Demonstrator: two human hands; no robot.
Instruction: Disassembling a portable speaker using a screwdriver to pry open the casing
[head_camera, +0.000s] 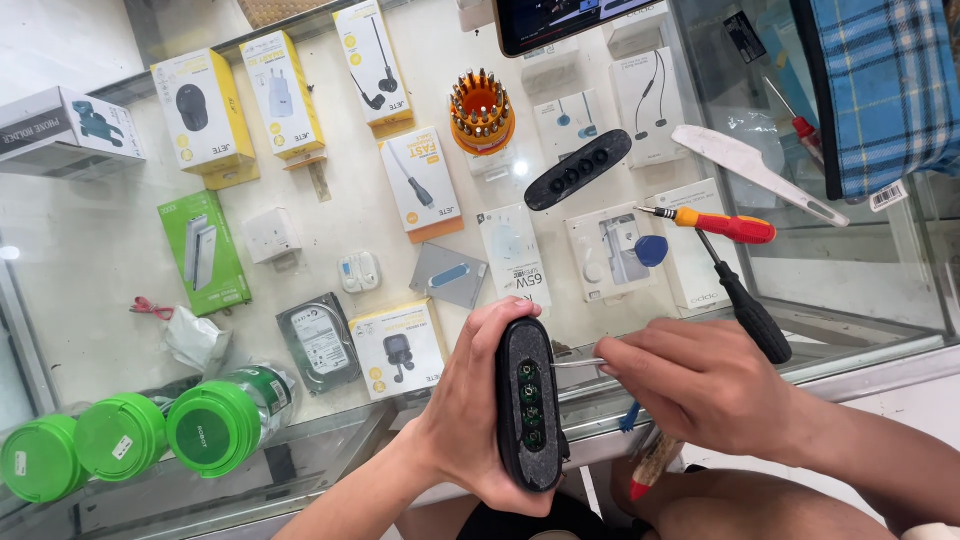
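Black oblong device (529, 402) at 6 o'clock is clamped upright in the left hand (470, 415), green-ringed face up for access, while thin metal tweezers (578, 363) are pinched in the right hand (700, 385), tips at its 3 o'clock edge; screwdrivers (722, 226) parked at 2 o'clock.

Behind the handheld device (528, 400), two screwdrivers (735, 270) lie on the desk (860, 270); three jars (130, 435) lie far to its left.
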